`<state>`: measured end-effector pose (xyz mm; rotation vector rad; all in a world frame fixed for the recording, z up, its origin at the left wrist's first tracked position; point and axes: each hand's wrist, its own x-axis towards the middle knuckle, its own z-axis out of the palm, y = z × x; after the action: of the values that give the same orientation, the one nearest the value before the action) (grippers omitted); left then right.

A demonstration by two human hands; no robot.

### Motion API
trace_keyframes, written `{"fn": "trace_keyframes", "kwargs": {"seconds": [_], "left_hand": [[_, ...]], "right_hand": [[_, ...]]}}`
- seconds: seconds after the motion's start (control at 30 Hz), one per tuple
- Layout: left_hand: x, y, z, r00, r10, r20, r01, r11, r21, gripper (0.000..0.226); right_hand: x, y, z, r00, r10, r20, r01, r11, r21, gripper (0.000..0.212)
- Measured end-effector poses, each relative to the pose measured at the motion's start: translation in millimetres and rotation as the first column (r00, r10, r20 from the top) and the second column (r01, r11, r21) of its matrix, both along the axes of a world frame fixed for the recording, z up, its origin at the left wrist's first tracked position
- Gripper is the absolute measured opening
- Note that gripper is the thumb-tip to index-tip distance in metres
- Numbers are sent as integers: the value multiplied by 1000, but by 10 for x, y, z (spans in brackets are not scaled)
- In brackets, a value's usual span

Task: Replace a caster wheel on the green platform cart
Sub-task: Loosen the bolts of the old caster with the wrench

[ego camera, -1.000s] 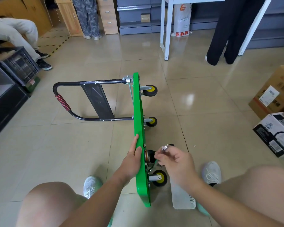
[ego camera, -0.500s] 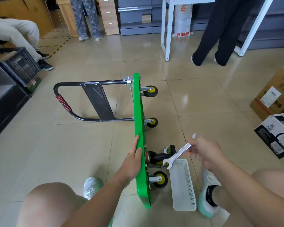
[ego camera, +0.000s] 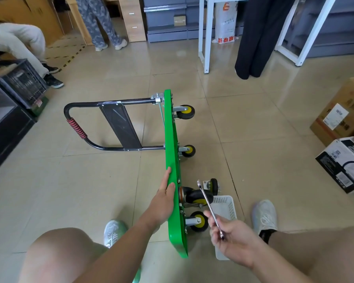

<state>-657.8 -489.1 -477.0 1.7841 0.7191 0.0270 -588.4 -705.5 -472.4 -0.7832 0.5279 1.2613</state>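
Left hand (ego camera: 165, 198) lay flat on the tipped green cart (ego camera: 170, 139). Right hand (ego camera: 232, 241) gripped a wrench (ego camera: 206, 201) crossing the caster (ego camera: 193, 195), with a white basket (ego camera: 231, 204) alongside.

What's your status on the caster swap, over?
Left hand flat on green cart deck, steadying it on edge. Right hand grips wrench, tip raised, off the bolts. Loose caster and white basket on floor beside the wheels.

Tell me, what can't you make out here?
Head view only:
- White basket: near half hidden by the right hand.
- Large caster: mounting bolts too small, partly behind the wrench.
- Green cart: deck faces seen edge-on.
- Cardboard box: cut off by the right edge.
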Motion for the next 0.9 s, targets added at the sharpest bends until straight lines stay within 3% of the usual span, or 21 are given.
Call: {"fn": "trace_keyframes", "kwargs": {"seconds": [0.13, 0.23, 0.37, 0.47, 0.6, 0.9], "left_hand": [[-2, 15, -16, 1000, 0, -9, 0, 1000, -3, 51], [-2, 4, -9, 1000, -1, -4, 1, 1000, -15, 51], [-1, -2, 10, 1000, 25, -9, -25, 1000, -17, 49], [1, 9, -7, 1000, 17, -14, -18, 1000, -19, 51], [10, 10, -18, 1000, -1, -8, 1, 999, -44, 51], [-1, 25, -34, 1000, 9, -15, -9, 999, -52, 49]], "right_hand": [[-112, 51, 27, 996, 64, 61, -64, 998, -1, 27], [-127, 60, -36, 961, 176, 211, -147, 978, -148, 19], [-221, -5, -241, 798, 418, 433, -221, 872, -436, 28], [-306, -28, -337, 707, 554, 440, -300, 798, -522, 28], [-393, 58, -401, 717, 594, 364, -349, 759, -549, 32], [-518, 245, -377, 819, 491, 297, -348, 837, -423, 38]]}}
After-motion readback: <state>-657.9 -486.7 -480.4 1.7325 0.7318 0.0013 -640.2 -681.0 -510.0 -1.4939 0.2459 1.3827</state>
